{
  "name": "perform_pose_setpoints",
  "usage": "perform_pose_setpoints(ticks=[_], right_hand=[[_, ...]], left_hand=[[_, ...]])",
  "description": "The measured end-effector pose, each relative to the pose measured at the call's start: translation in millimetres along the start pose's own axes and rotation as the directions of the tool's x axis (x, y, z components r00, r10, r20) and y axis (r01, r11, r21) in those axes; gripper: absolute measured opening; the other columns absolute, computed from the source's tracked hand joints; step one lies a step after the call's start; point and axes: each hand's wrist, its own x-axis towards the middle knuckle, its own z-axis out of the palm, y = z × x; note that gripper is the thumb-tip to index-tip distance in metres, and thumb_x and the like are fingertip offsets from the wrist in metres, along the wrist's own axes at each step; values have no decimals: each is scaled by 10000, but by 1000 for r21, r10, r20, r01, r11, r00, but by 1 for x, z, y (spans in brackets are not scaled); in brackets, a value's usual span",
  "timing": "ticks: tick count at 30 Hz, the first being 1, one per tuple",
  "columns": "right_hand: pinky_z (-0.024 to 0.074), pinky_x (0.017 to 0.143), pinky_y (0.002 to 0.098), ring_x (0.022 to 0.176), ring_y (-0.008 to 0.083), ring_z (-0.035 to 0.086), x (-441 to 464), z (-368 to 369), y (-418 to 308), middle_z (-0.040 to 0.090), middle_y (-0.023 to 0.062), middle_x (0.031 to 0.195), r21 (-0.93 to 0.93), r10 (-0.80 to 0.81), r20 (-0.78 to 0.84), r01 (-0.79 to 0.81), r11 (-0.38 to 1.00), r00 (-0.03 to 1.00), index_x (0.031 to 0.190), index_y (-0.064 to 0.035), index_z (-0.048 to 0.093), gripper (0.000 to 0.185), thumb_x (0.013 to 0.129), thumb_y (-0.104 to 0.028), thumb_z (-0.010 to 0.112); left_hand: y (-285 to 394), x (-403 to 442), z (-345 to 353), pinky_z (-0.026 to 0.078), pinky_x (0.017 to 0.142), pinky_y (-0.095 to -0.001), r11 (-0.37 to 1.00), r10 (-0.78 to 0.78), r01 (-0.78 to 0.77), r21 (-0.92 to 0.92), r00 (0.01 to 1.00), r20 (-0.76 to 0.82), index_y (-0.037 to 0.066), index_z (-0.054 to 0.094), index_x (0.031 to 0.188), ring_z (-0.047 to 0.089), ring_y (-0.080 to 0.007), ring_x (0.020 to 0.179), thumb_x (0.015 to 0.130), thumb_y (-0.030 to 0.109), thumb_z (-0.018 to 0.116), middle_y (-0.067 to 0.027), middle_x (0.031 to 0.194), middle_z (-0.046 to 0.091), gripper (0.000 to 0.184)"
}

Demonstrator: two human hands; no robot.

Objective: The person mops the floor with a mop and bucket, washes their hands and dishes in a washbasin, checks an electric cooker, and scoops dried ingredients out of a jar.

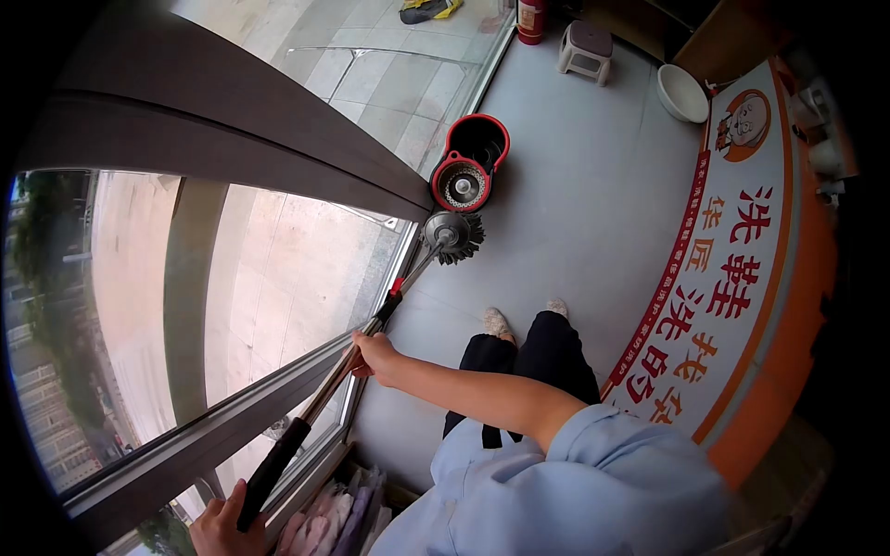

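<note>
A spin mop slants across the left side of the view. My right hand is closed around the middle of its metal pole, with that arm reaching across my body. At the lower left, my left hand is closed at the black grip on the pole's upper end; part of this hand is cut off by the view's dark edge. The round mop head, with dark grey strands, is down by the window frame. Just beyond it stands a black and red spin bucket with a metal wringer basket.
Glass panes with a thick grey frame run along my left. A counter with a printed sign stands at right. Farther off are a stool, a white basin and a fire extinguisher. Plastic-wrapped items lie below.
</note>
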Motion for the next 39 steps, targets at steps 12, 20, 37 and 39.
perform_pose_setpoints(ticks=[12,20,37,39], right_hand=[[526,549,329,716,206,620,-66,-70,-169,608,119,940,-255,-326,168,361,897,930,1087,-31,505,314,897,-279,480],[492,548,285,632,162,596,-119,-357,-242,608,74,810,-185,-376,-391,329,926,840,1082,-66,515,289,873,-265,531],[452,465,269,611,167,570,-185,-610,-426,573,77,837,-268,-345,-705,217,939,620,1121,-79,505,291,877,-234,476],[437,465,247,597,149,567,-184,-588,-454,570,69,813,-349,-390,-641,201,915,661,1093,-74,515,266,879,-228,481]], left_hand=[[75,132,-67,464,556,-297,836,467,-283,471,817,-338,109,628,1085,588,-166,632,763,63,619,-58,682,573,325],[202,334,-139,475,652,-279,656,604,-311,688,763,-232,111,660,827,609,-155,723,733,85,637,-29,715,600,100],[274,490,-106,189,1068,-520,905,316,-148,398,861,-399,-17,455,1213,412,-309,1168,753,134,525,-172,1125,490,490],[293,500,-116,225,1048,-504,939,247,-143,312,912,-326,1,505,1138,449,-284,1117,735,110,534,-151,1102,521,418]])
